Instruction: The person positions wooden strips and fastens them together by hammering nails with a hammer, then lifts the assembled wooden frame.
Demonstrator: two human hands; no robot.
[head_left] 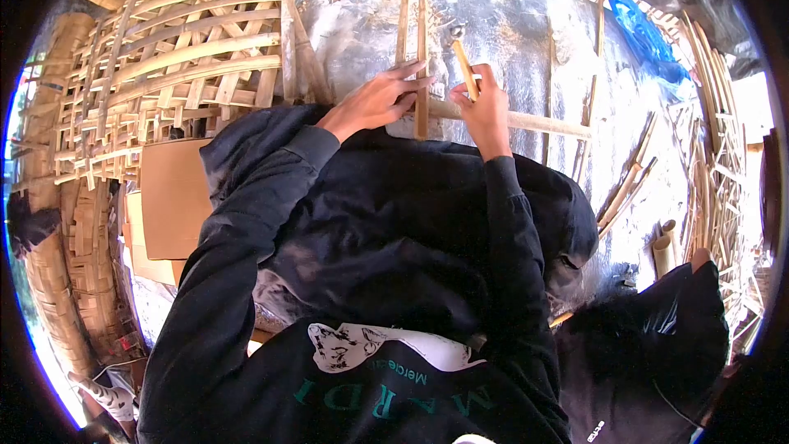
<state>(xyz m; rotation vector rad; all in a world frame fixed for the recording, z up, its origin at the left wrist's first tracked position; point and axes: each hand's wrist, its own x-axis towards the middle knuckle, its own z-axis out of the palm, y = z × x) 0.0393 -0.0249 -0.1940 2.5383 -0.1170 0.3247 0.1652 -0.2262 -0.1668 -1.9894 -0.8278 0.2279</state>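
Hammer (pixel 466 70) is being gripped by its handle in the right hand (pixel 486 107), metal head just right of the bamboo slat (pixel 422 25), not touching it. Slat is being touched by spread fingers of the left hand (pixel 370 104); clamped or only pressed, can't tell. Second slat (pixel 403 20) is lying alongside, to the left; bamboo pole (pixel 546 123) is running crosswise near the slat's lower end. Risk: left fingers are being exposed near the head, so could be hit by a stray swing. Slat could be knocked askew if it's being pressed too lightly.
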